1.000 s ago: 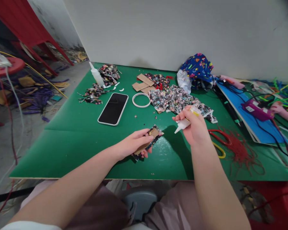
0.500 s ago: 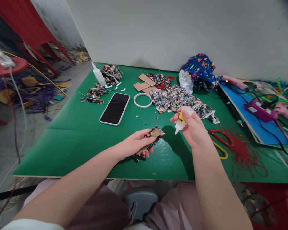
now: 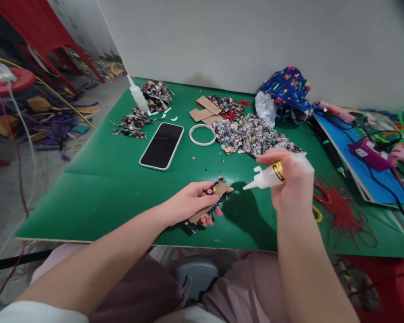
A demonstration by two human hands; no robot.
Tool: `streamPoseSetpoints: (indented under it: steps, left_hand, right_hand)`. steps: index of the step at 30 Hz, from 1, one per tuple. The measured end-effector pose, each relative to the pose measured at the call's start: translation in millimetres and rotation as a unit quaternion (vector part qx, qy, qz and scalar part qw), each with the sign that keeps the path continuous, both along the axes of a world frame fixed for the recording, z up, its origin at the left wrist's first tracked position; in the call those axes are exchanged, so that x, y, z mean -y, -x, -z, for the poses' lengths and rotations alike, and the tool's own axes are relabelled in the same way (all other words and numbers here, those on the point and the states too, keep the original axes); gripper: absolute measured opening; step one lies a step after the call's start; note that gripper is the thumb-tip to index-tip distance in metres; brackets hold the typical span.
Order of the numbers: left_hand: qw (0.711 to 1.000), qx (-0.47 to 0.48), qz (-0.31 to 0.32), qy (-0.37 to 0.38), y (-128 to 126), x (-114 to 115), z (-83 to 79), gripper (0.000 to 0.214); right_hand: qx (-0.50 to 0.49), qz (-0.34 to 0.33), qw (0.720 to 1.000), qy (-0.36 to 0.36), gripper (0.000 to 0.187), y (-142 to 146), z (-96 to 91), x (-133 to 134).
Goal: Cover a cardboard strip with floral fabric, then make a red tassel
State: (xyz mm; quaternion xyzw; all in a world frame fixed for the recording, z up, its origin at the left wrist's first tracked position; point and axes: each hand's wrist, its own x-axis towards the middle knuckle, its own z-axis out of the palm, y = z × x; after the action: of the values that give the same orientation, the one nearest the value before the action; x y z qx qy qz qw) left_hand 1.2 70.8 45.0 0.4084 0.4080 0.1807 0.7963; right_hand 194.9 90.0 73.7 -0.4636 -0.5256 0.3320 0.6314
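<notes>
My left hand (image 3: 191, 202) is closed around a strip of brown cardboard (image 3: 200, 214) backed with dark floral fabric (image 3: 226, 188), just above the front of the green table. The fabric's edges stick out past the cardboard on its sides and far end. In my right hand (image 3: 291, 179) is a white glue bottle (image 3: 266, 177) with a yellow label, gripped and tilted so that its thin nozzle points left. The nozzle tip is a short way right of the fabric-backed piece, apart from it.
On the green table (image 3: 97, 193) lie a phone (image 3: 161, 146), a white ring (image 3: 202, 135), cardboard pieces (image 3: 205, 110) and floral cloth (image 3: 252, 134). Another bottle (image 3: 139, 96) stands far left. Red threads (image 3: 343, 215), scissors (image 3: 318, 214) and a purple glue gun (image 3: 372, 154) are at right.
My right hand has turned the glue bottle from nozzle-down to nearly sideways and shifted right. My left hand still holds the cardboard piece in about the same place.
</notes>
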Motion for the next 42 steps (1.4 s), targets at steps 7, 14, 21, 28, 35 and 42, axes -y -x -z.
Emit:
streamPoseSetpoints:
  steps: [7, 14, 21, 28, 35, 42]
  left_hand:
    - [0.999, 0.022, -0.036, 0.022, 6, 20, -10.4, 0.033]
    - [0.999, 0.012, -0.034, 0.040, 4, 28, -13.4, 0.040]
    - [0.999, -0.031, -0.029, 0.021, 0, 30, -10.1, 0.046]
    - [0.999, 0.015, -0.034, 0.029, 1, 31, -5.1, 0.041]
    - [0.999, 0.020, -0.031, 0.025, 2, 30, -6.2, 0.036]
    - [0.999, 0.000, -0.038, 0.021, 1, 27, -5.7, 0.038]
  right_hand:
    - [0.012, 0.082, 0.995, -0.051, 0.041, 12, -3.4, 14]
    - [-0.020, 0.087, 0.996, 0.009, 0.045, 22, 5.4, 10]
    - [-0.082, 0.067, 0.992, 0.070, 0.046, 21, 13.2, 2]
    - [-0.080, 0.038, 0.993, 0.080, 0.045, 22, 15.8, 2]
    - [-0.085, 0.052, 0.992, 0.082, 0.046, 22, 17.3, 0]
    - [-0.009, 0.077, 0.997, 0.024, 0.036, 23, 14.0, 5]
